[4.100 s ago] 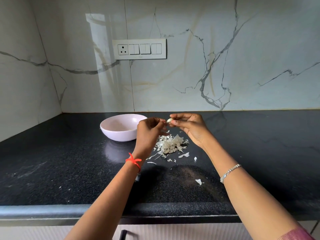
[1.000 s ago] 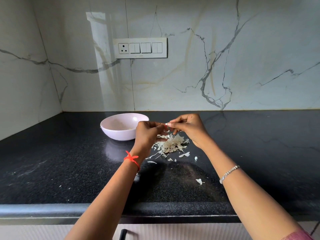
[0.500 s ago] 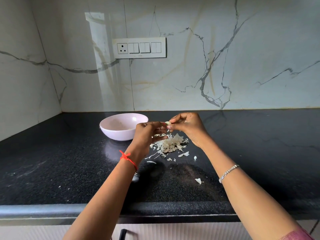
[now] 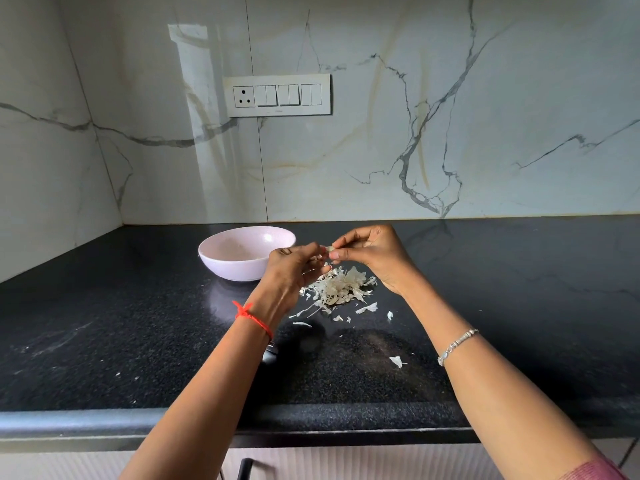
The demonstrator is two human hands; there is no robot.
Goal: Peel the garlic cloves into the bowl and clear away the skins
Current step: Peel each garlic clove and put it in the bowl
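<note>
Where the marble wall (image 4: 381, 133) meets it at the far edge, the black counter (image 4: 104, 334) spreads across the whole width of the view, and a white switch panel (image 4: 277, 95) is set into the wall above. On the counter, left of centre and towards the far side, stands a pale pink bowl (image 4: 235, 263); what lies inside it cannot be made out.

Just right of the bowl, both hands are raised above the counter and meet fingertip to fingertip. The left hand (image 4: 291, 268) has its fingers curled in towards the meeting point, and the right hand (image 4: 374, 254) pinches with thumb and forefinger. Between them sits the garlic clove (image 4: 330, 250), a small pale piece held by both hands, level with the bowl's rim and just right of it.

Directly below the hands, on the counter, lies a loose pile of skins (image 4: 341, 285). A red thread (image 4: 251, 317) circles the left wrist and a silver bracelet (image 4: 456, 345) the right. A stray flake (image 4: 396, 361) lies nearer, apart from the pile.
</note>
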